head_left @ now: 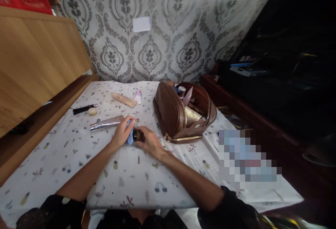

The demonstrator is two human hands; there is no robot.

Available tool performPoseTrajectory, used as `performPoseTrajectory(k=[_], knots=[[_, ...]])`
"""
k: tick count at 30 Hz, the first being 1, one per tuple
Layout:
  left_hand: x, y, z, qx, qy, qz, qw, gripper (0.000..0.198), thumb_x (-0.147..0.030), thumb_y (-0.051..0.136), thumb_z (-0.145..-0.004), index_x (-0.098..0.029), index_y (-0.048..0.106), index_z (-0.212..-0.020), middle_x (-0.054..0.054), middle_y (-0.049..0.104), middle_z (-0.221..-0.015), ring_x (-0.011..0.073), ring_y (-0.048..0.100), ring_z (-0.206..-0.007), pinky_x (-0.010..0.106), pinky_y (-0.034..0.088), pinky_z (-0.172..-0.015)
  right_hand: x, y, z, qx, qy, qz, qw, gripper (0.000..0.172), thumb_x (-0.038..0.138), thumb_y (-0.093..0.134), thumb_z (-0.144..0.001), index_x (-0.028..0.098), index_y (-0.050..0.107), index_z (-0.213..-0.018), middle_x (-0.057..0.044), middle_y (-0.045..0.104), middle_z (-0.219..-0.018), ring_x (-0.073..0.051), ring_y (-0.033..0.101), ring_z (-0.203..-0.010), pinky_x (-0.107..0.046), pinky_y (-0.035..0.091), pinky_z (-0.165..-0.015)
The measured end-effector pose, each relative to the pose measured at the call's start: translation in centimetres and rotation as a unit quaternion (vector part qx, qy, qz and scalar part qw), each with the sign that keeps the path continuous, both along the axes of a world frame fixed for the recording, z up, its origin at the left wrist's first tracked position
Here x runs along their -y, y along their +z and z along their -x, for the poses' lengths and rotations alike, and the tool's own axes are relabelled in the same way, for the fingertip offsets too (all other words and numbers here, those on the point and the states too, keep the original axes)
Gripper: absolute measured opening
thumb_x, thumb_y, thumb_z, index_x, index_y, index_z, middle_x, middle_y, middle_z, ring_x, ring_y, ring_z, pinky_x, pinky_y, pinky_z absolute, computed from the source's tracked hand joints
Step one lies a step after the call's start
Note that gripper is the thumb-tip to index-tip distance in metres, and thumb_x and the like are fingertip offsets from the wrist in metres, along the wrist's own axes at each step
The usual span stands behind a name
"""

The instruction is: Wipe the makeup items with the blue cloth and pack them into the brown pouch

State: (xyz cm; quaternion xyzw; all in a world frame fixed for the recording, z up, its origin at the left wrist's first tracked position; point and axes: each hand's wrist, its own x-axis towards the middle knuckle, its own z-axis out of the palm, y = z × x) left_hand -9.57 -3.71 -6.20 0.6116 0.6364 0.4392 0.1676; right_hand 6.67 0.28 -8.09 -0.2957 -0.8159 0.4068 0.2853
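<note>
A small light-blue cloth (pixel 130 138) is bunched in my left hand (pixel 121 133), whose fingers are closed around it. My right hand (pixel 151 143) grips a small dark bottle or jar with a black end (pixel 136 135), held against the cloth. Its far part is hidden by my fingers. Just left of my hands lies a silver tube (pixel 105 122). Beyond them are a beige squeeze tube (pixel 124 99) and a little pink-and-white tube (pixel 138 96). A brown cosmetic bag (pixel 169 113) stands unzipped to the right, with several items inside.
Farther left on the patterned white cloth (pixel 78 180) are a black stick with a silver end (pixel 84 109) and a cream round piece (pixel 92 111). A wooden cabinet (pixel 39 57) borders the left side. A blurred-out patch (pixel 248 160) covers the right edge. Wallpaper rises behind.
</note>
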Motion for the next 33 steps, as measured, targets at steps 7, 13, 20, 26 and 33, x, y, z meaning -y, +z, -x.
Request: performPoseTrajectory(k=[7, 13, 20, 26, 33], knots=[[0.4, -0.1, -0.4, -0.040, -0.078, 0.000, 0.996, 0.036, -0.045, 0.050, -0.094, -0.023, 0.057, -0.122, 0.006, 0.068, -0.115, 0.0216, 0.064, -0.104, 0.033, 0.048, -0.095, -1.2, -1.3, 0.5, -0.098, -0.063, 0.127, 0.985, 0.034, 0.026, 0.072, -0.070, 0.018, 0.062, -0.101, 0.003, 0.065, -0.079, -0.014, 0.060, -0.071, -0.027, 0.049, -0.068], [0.4, -0.1, -0.4, -0.090, -0.095, 0.008, 0.991, 0.031, -0.043, 0.048, -0.095, -0.021, 0.060, -0.113, 0.008, 0.069, -0.108, 0.0235, 0.065, -0.101, 0.037, 0.049, -0.093, -1.1, -1.4, 0.4, -0.097, -0.053, 0.115, 0.987, 0.031, 0.026, 0.068, -0.071, 0.018, 0.062, -0.100, 0.004, 0.062, -0.074, -0.012, 0.056, -0.067, -0.025, 0.046, -0.065], [0.7, 0.7, -0.8, -0.074, -0.100, 0.020, 0.992, 0.024, -0.045, 0.047, -0.095, -0.023, 0.056, -0.101, 0.003, 0.065, -0.093, 0.0202, 0.063, -0.088, 0.032, 0.049, -0.083, -0.8, -0.3, 0.0, -0.073, -0.043, 0.116, 0.990, 0.029, 0.029, 0.071, -0.071, 0.018, 0.058, -0.094, 0.005, 0.060, -0.073, -0.013, 0.056, -0.066, -0.025, 0.045, -0.064], [0.5, 0.3, -0.9, -0.076, -0.083, 0.023, 0.993, 0.025, -0.047, 0.045, -0.095, -0.023, 0.051, -0.091, -0.001, 0.057, -0.078, 0.0174, 0.056, -0.074, 0.030, 0.044, -0.072, -0.1, 0.2, -0.1, -0.043, -0.094, 0.017, 0.994, 0.025, 0.018, 0.065, -0.067, 0.021, 0.056, -0.090, 0.004, 0.056, -0.078, -0.013, 0.051, -0.067, -0.026, 0.043, -0.065], [0.5, 0.4, -0.7, -0.059, -0.086, 0.020, 0.994, 0.026, -0.048, 0.047, -0.094, -0.023, 0.052, -0.090, -0.003, 0.054, -0.073, 0.0152, 0.054, -0.069, 0.028, 0.042, -0.068, -0.2, 0.2, 0.0, -0.063, -0.077, 0.064, 0.993, 0.025, 0.022, 0.069, -0.067, 0.020, 0.057, -0.090, 0.005, 0.057, -0.074, -0.013, 0.051, -0.066, -0.025, 0.043, -0.064]])
